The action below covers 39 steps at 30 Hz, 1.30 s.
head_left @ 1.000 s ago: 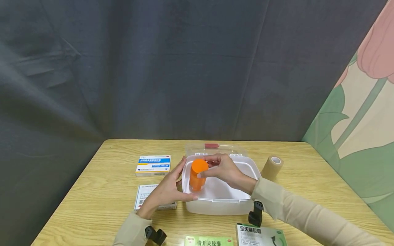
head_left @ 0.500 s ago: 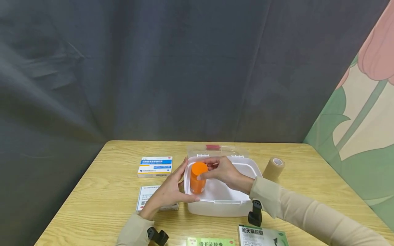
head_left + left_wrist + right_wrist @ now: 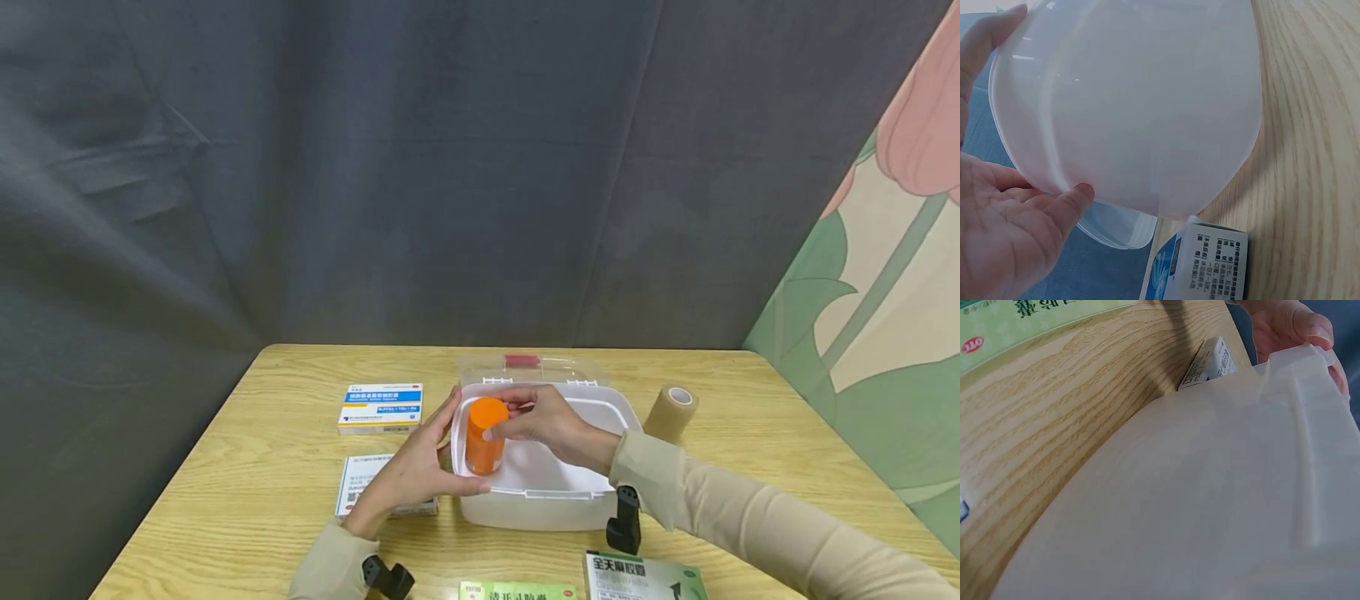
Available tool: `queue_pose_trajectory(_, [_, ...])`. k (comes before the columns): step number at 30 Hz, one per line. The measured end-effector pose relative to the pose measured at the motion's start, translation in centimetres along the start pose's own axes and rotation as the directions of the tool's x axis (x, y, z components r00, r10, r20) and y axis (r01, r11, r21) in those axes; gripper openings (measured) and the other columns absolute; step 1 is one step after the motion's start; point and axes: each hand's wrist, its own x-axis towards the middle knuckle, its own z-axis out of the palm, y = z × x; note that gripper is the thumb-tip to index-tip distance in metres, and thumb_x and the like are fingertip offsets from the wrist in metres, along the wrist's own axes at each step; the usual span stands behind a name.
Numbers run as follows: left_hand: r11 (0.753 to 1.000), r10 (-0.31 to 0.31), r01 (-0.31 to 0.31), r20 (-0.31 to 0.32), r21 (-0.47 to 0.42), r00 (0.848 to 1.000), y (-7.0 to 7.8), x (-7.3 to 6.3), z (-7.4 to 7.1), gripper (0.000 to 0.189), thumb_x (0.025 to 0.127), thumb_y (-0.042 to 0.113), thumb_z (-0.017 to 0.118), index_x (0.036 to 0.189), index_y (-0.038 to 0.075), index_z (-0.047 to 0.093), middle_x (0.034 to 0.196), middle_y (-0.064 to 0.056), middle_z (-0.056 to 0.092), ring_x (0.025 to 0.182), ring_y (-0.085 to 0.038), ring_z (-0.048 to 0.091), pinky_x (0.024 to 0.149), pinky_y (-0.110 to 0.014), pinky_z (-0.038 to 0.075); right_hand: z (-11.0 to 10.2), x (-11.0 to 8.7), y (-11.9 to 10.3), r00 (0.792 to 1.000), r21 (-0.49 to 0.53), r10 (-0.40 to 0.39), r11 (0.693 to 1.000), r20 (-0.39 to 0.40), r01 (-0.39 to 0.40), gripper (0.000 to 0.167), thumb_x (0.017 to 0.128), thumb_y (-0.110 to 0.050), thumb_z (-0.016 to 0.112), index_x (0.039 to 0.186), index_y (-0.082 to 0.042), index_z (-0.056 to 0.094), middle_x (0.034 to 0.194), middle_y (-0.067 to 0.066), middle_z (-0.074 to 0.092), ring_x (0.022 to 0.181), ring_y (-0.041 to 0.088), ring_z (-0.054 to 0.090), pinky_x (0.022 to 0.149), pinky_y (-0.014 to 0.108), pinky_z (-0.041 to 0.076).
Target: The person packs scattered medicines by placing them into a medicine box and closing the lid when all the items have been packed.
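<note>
An orange bottle (image 3: 485,442) with a round orange cap stands upright inside the left end of a white plastic storage box (image 3: 540,510). My right hand (image 3: 551,423) pinches it near the cap, thumb in front and fingers behind. At the box's left corner my left hand (image 3: 420,467) grips the rim, its thumb along the front edge and its fingers up the left side. The left wrist view has the left hand (image 3: 1019,231) against the translucent box wall (image 3: 1154,106). In the right wrist view the box wall (image 3: 1179,487) hides the right hand and the bottle.
Left of the box lie a blue-and-white medicine box (image 3: 380,408) and another white medicine box (image 3: 360,479). A green medicine box (image 3: 517,592) and a white-green one (image 3: 645,577) lie in front. A tan bandage roll (image 3: 671,414) stands right; the clear lid (image 3: 555,368) lies open behind.
The whole scene shifts slightly right and down in the head view. The right hand keeps its hold on the bottle, and the left hand stays at the box corner.
</note>
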Motion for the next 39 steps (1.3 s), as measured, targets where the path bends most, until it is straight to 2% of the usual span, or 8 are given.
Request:
queue_pose_trajectory(8, [1.000, 0.011, -0.011, 0.009, -0.025, 1.000, 0.0, 0.1, 0.0, 0.118, 0.071, 0.024, 0.089, 0.157, 0.014, 0.009, 0.160, 0.005, 0.002, 0.143, -0.019, 0.020, 0.104, -0.036, 0.038, -0.1, 0.1, 0.1, 1.000, 0.010, -0.005, 1.000, 0.016, 0.005, 0.043, 0.073, -0.006, 0.084, 0.114, 0.000, 0.069, 0.100, 0.009, 0.069, 0.085, 0.024, 0.060, 0.084, 0.044, 0.055])
queue_pose_trajectory(16, [0.999, 0.013, -0.013, 0.016, -0.032, 1.000, 0.1, 0.1, 0.2, 0.114, 0.073, 0.014, 0.087, 0.157, 0.014, 0.008, 0.161, 0.003, 0.001, 0.144, -0.021, 0.018, 0.104, -0.043, 0.037, 0.0, 0.1, 0.3, 0.998, -0.030, -0.041, 0.999, 0.056, 0.043, 0.044, 0.077, -0.006, 0.081, 0.119, -0.003, 0.068, 0.108, 0.009, 0.069, 0.089, 0.025, 0.061, 0.083, 0.033, 0.055])
queue_pose_trajectory(23, [0.999, 0.023, -0.023, 0.013, -0.022, 1.000, -0.1, 0.1, 0.4, 0.115, 0.072, 0.019, 0.088, 0.157, 0.012, 0.009, 0.162, -0.004, 0.002, 0.144, -0.022, 0.018, 0.104, -0.045, 0.037, -0.1, -0.1, 0.3, 0.999, -0.046, -0.030, 0.998, 0.033, 0.031, 0.044, 0.077, -0.007, 0.082, 0.119, -0.004, 0.068, 0.108, 0.008, 0.069, 0.090, 0.024, 0.061, 0.084, 0.034, 0.055])
queue_pose_trajectory(32, [1.000, 0.022, -0.022, 0.006, -0.016, 1.000, -0.2, 0.1, 0.3, 0.116, 0.072, 0.016, 0.088, 0.157, 0.011, 0.009, 0.160, 0.005, 0.002, 0.144, -0.020, 0.017, 0.105, -0.044, 0.036, -0.6, -0.5, -0.4, 0.999, -0.062, -0.004, 0.998, 0.051, 0.007, 0.047, 0.077, -0.010, 0.083, 0.121, -0.004, 0.067, 0.112, 0.008, 0.068, 0.094, 0.024, 0.063, 0.087, 0.038, 0.054])
queue_pose_trajectory(39, [0.999, 0.033, -0.032, 0.009, -0.043, 0.999, -0.3, 0.0, 0.1, 0.114, 0.073, 0.016, 0.087, 0.156, 0.008, 0.009, 0.161, -0.003, 0.001, 0.144, -0.029, 0.015, 0.105, -0.049, 0.035, -1.9, -1.0, -1.9, 0.998, -0.124, -0.016, 0.992, 0.060, 0.024, 0.049, 0.080, -0.011, 0.080, 0.125, 0.000, 0.063, 0.120, 0.013, 0.062, 0.101, 0.025, 0.061, 0.091, 0.041, 0.052])
